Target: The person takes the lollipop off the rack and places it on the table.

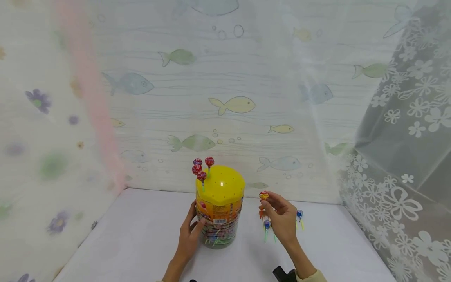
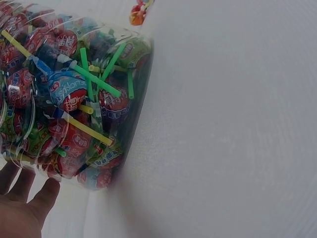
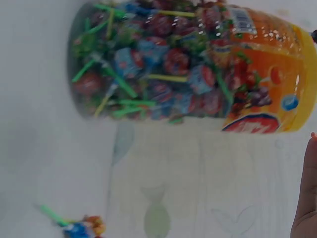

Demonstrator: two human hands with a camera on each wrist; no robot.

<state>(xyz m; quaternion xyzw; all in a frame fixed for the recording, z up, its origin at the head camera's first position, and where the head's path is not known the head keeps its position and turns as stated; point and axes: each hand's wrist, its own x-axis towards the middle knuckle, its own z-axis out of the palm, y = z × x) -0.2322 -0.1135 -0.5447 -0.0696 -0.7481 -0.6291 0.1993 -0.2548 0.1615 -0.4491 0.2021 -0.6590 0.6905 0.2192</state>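
Note:
A clear plastic jar of lollipops (image 1: 218, 235) with a yellow domed lid (image 1: 225, 182) and an orange label stands upright on the white table. My left hand (image 1: 190, 235) grips its left side, thumb toward the front; the fingers (image 2: 42, 198) touch the jar (image 2: 74, 99) in the left wrist view. Several red-wrapped lollipops (image 1: 201, 176) stick up from the lid's left side. To the right of the jar, my right hand (image 1: 282, 219) pinches a lollipop with a red and yellow wrapper (image 1: 264, 195), raised above the table. Only part of this hand (image 3: 306, 198) shows in the right wrist view.
Loose lollipops lie beyond and below my right hand, among them a blue-wrapped one (image 1: 266, 224) and another blue one (image 1: 300, 214). A black object (image 1: 284, 274) is by the right wrist. Fish-printed sheeting (image 1: 232, 129) hangs behind the table (image 1: 141, 235).

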